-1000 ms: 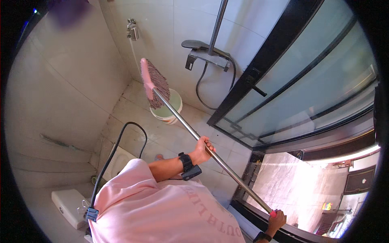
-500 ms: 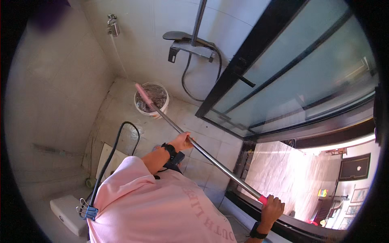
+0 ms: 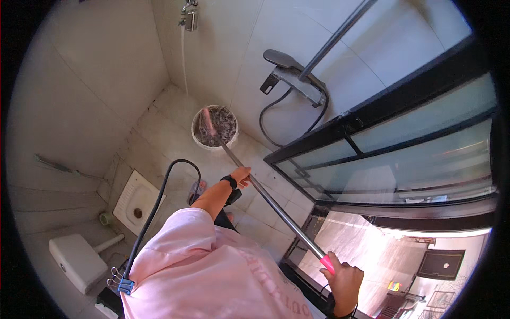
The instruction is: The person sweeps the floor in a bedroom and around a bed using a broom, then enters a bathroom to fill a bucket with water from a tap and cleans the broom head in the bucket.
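A mop with a long metal pole slants across the view between my two hands. My left hand is wrapped round the middle of the pole. My right hand grips the top end at its pink handle. The pole's lower end reaches into a white bucket on the tiled floor. Inside the bucket lie the mop's greyish strands and its pink head bar. The strands hide whatever is below them.
A tap on the far wall runs a thin stream of water beside the bucket. A shower fitting with a hose hangs on the wall. The glass door stands at the right; a squat toilet and white cistern are at the left.
The pink head bar has dropped from above the bucket's rim to inside it. Both hands keep hold of the pole. The view has shifted, showing more of the squat toilet.
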Motion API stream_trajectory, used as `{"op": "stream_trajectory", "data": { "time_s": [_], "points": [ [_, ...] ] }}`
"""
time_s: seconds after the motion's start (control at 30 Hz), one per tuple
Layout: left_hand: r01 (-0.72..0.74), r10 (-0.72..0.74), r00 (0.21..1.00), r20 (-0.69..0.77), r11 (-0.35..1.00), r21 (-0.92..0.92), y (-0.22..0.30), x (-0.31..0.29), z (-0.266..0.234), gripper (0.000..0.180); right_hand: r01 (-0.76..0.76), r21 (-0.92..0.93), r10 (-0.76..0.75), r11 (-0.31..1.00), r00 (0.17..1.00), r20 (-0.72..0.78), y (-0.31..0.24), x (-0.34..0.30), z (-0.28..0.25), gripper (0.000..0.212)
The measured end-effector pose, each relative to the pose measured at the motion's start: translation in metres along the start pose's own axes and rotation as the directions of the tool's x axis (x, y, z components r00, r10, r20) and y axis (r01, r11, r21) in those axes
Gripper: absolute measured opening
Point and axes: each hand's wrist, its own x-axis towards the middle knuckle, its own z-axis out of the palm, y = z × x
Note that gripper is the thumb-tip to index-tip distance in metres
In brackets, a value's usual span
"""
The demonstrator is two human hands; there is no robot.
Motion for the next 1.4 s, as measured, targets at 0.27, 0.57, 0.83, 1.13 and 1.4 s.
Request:
{"op": "stream_trajectory", "data": {
  "time_s": [0.27,0.57,0.83,1.13,1.4],
  "points": [
    [-0.254,0.271,0.963,0.01,0.89,0.378,0.066,0.021,-0.097,0.061,-0.23,0.103,0.235,0.968,0.971,-0.034,0.014,0.018,-0.006,0.049],
    [-0.396,0.863,-0.198,-0.465,0.363,0.843,0.449,-0.131,-0.383,0.057,-0.393,0.189,0.39,0.9,0.919,0.055,-0.002,0.007,0.014,0.031],
    [-0.264,0.959,0.018,-0.282,0.277,0.924,0.56,-0.14,-0.494,0.031,-0.618,-0.025,0.618,0.786,0.785,0.034,-0.018,0.01,0.031,0.032],
    [-0.525,0.946,-0.251,-0.207,0.047,0.85,0.531,-0.124,-0.534,0.026,-0.616,-0.142,0.606,0.775,0.788,-0.111,-0.046,0.013,0.034,0.015],
    [-0.752,0.904,0.365,0.222,0.146,0.643,0.189,-0.012,-0.282,0.041,-0.595,-0.118,0.56,0.795,0.794,-0.236,-0.085,0.006,0.013,0.013]
  ]
}}
